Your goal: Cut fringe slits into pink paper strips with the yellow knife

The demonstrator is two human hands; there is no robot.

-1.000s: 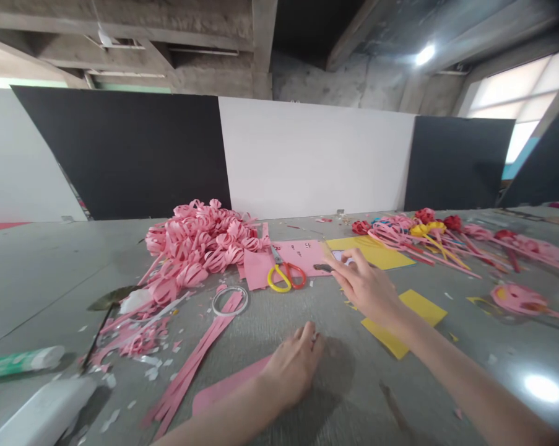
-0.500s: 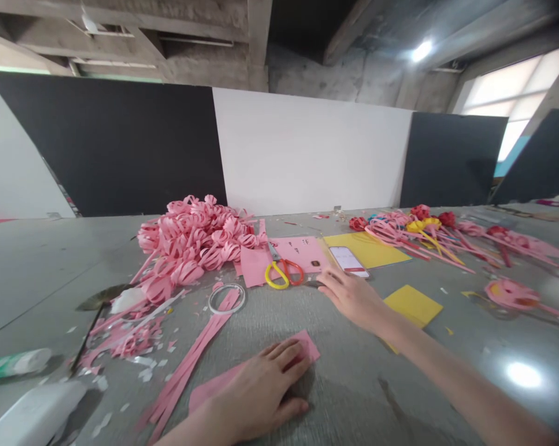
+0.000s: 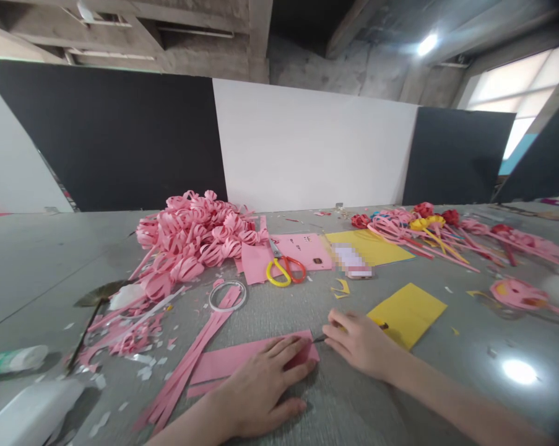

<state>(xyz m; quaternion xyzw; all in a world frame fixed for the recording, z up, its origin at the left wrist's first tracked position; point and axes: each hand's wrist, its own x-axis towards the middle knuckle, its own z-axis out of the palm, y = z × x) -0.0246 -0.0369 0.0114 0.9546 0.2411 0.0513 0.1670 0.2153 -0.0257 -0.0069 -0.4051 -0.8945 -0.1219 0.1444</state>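
My left hand (image 3: 272, 384) lies flat with fingers stretched, pressing on a pink paper sheet (image 3: 230, 359). A narrow strip lies along the sheet's near edge, with a dark gap between. Close to the sheet's right end, my right hand (image 3: 360, 344) is closed around a craft knife (image 3: 319, 339); its dark tip points left at the paper, and a bit of yellow handle shows behind the hand. Yellow-and-orange-handled scissors (image 3: 283, 271) rest farther back on a printed pink sheet (image 3: 314, 243). Left of my hands, a tape roll (image 3: 245, 297) sits over long pink strips (image 3: 195, 362).
A big heap of curled pink paper (image 3: 190, 238) stands at back left. A phone (image 3: 352, 260) and yellow paper (image 3: 411, 316) lie to the right. Finished-looking paper flowers (image 3: 428, 223) are at back right. A white box (image 3: 33, 412) and green-white tube (image 3: 14, 361) sit at left.
My right hand has come nearer, from beside the phone to the pink sheet's right end, with the craft knife in it. My left hand has stayed nearly in place.
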